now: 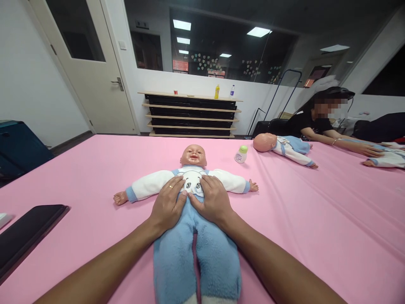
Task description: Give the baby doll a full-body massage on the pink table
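A baby doll [193,157] lies on its back on the pink table cover [303,223], its head away from me and its arms stretched out sideways. It wears a white top with blue cuffs and an animal face on the front, and fluffy blue trousers [215,253]. My left hand [168,200] rests flat on the left side of the doll's belly, a ring on one finger. On the other side my right hand [215,198] lies flat too. The two thumbs nearly meet at the waist, and the fingers of both hands point toward the doll's chest.
A white bottle with a green cap [241,155] stands beyond the doll's arm. Further right lies a second doll [278,145], near a person [316,114] whose hands touch another doll's clothes. At the left edge is a dark flat case [30,234]. Stacked shelving [191,114] stands behind.
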The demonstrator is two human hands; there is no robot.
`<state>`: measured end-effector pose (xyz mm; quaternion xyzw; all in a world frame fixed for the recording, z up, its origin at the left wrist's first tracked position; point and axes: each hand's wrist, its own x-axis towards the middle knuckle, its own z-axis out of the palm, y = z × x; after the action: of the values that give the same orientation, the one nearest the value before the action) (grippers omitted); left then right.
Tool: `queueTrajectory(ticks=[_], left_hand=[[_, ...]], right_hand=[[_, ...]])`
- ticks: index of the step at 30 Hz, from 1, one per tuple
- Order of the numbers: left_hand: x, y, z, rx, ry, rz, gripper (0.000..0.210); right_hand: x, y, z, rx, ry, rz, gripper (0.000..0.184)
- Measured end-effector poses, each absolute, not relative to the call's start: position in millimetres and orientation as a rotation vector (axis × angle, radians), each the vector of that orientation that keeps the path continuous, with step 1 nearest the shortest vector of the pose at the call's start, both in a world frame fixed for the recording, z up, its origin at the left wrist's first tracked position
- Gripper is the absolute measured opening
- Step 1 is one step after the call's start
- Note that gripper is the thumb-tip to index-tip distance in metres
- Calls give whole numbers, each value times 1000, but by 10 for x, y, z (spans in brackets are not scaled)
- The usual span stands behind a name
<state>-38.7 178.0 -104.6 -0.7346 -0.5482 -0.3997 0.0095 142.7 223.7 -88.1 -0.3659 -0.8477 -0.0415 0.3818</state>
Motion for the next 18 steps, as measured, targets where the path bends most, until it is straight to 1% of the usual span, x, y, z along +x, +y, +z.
queueTrajectory(ticks=[4, 7, 10, 15, 18], left_hand=[[-375, 1735, -1003, -2265, -1603, -1288, 28], [-369, 1698, -956, -2312, -1504, -1314, 20], [-371, 1674, -922, -2405, -1399, -1304, 17], [-388, 1681, -919, -2516, -1283, -1268, 26], [-397, 1720, -947, -2527, -1373, -1229, 33]], right_hand=[[1441, 2220, -847, -819, -2155, -108, 27], [1448, 2222, -845, -737, -2175, -97, 23], [1450, 2237, -854, -646, -2223, -72, 20], [1450, 2257, -830, -529, -2316, 19, 17], [1448, 2266, -813, -549, -2327, 73, 25]])
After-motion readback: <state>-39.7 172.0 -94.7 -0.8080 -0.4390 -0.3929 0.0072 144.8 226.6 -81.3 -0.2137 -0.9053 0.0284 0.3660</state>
